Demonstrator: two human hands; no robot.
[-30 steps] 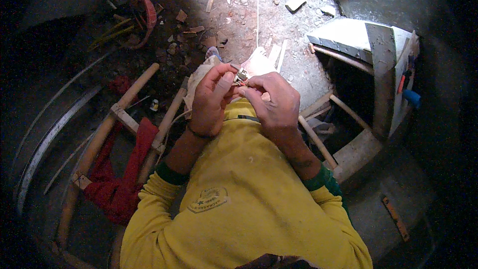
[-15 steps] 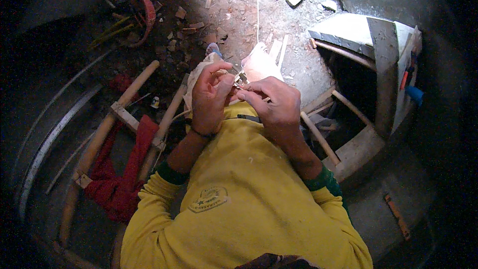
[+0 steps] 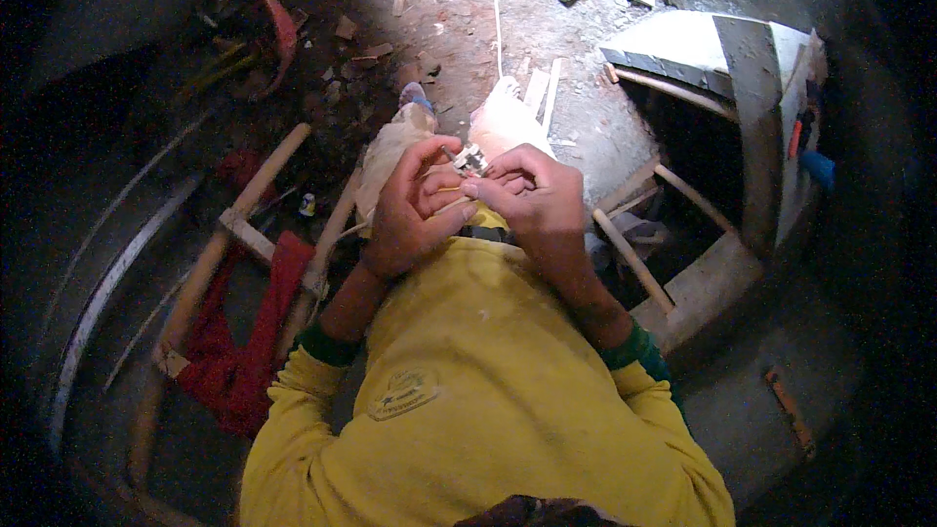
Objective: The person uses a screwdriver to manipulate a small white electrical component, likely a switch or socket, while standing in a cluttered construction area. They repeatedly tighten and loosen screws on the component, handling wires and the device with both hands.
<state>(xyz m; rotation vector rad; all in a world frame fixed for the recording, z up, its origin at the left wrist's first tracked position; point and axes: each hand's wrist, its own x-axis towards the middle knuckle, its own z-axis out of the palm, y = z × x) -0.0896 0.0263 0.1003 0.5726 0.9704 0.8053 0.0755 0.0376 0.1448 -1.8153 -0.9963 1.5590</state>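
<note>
In front of my lap, both hands are close together. My left hand [image 3: 410,197] is curled, its index finger and thumb side around a small white piece with dark and metallic parts [image 3: 470,160], which looks like an electrical fitting. My right hand [image 3: 543,197] meets it from the other side, thumb and fingers pinched near the left fingertips. Whatever lies in that pinch is too small to make out. A yellow long-sleeved top [image 3: 478,361] with green cuffs covers my arms and body.
To the left lies a wooden ladder-like frame [image 3: 195,283] with a red cloth [image 3: 229,371] draped on it. A reddish basket rim [image 3: 283,34] is beyond. A dark opening with wooden bars [image 3: 634,259] is at right. A white cable [image 3: 499,10] crosses the debris-strewn floor.
The white piece now shows more plainly above the fingers. My left hand has turned, its fingers now curled under the piece, and my right fingers have shifted slightly. The view has tilted a little.
</note>
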